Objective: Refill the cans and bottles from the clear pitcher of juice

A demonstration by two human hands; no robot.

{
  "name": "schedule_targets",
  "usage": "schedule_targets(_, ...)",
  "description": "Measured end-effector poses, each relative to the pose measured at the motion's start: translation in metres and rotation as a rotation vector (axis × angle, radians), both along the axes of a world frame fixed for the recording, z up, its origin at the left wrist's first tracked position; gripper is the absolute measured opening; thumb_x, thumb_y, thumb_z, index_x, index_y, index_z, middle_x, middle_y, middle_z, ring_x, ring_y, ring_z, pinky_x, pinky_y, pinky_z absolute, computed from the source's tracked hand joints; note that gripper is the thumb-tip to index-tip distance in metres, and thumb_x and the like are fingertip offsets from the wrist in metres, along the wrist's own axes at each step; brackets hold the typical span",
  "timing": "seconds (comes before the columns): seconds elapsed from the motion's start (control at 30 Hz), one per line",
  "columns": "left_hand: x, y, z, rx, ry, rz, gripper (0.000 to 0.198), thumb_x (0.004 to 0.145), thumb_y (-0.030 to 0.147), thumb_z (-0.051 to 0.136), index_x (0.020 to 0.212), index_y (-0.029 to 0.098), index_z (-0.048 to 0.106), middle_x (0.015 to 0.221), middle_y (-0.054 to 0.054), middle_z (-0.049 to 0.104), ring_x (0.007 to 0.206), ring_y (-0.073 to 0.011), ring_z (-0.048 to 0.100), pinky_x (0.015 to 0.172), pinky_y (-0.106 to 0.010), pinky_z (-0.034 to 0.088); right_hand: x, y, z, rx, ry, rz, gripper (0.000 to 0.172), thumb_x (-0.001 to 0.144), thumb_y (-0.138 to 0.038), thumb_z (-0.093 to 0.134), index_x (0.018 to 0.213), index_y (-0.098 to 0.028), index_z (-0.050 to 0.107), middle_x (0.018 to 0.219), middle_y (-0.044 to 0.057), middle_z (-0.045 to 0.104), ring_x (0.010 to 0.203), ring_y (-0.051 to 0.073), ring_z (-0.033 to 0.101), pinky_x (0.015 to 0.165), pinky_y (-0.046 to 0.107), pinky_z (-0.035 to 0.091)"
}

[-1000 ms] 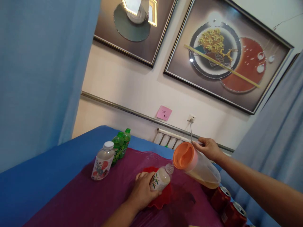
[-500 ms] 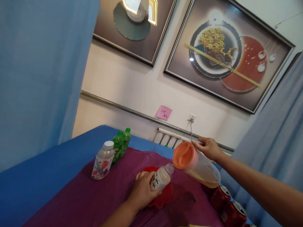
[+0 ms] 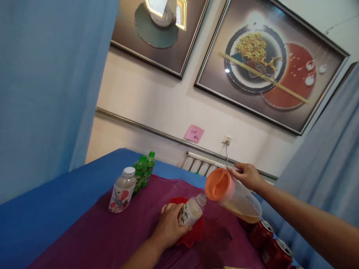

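Observation:
My left hand (image 3: pixel 169 226) is wrapped round a small clear bottle (image 3: pixel 193 211) with a leaf-patterned label and no cap. The bottle leans to the right over a red scalloped dish (image 3: pixel 188 239). By its handle, my right hand (image 3: pixel 248 175) grips a clear plastic pitcher (image 3: pixel 241 201) with an orange lid (image 3: pixel 218 184). The pitcher lies tilted almost on its side, its lid end right at the bottle's mouth. Yellowish liquid rests along the pitcher's lower wall. Whether liquid is passing into the bottle is too fine to tell.
A white-capped bottle (image 3: pixel 122 190) and two green bottles (image 3: pixel 143 172) stand at the left on the purple plastic sheet (image 3: pixel 92 239). Red cans (image 3: pixel 276 252) line the right edge. Blue curtains (image 3: pixel 50 93) hang at both sides; a wall with a radiator (image 3: pixel 202 162) is behind.

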State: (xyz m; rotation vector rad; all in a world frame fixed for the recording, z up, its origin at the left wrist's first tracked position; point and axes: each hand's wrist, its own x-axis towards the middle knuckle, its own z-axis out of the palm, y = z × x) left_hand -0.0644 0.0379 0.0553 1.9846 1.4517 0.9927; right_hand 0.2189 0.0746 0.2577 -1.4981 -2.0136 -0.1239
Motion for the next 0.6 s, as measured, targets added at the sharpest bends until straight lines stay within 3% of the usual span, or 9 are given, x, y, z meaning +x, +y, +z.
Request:
schedule_targets(0.37,0.000,0.002,-0.004,0.028,-0.001,0.010,0.058,0.057,0.034,0.083,0.113,0.024,0.070,0.112,-0.006,0.071,0.111,-0.0292,0.059,0.101,-0.038,0.036,0.004,0.001,-0.008,0.019,0.032,0.024,0.052,0.081,-0.064,0.054,0.055,-0.025,0.030,0.054,-0.007,0.024,0.051,0.009,0.025,0.048,0.025,0.017)
schedule_targets(0.6,0.002,0.000,0.000,0.018,0.004,-0.002,0.059,0.060,0.031,0.082,0.117,0.024,0.070,0.115,-0.008,0.071,0.113,-0.0305,0.059,0.102,-0.040,0.037,0.020,0.002,-0.037,0.054,0.167,0.052,0.053,0.083,-0.062,0.056,0.055,-0.024,0.031,0.057,-0.007,0.022,0.053,0.010,0.025,0.050,0.026,0.018)
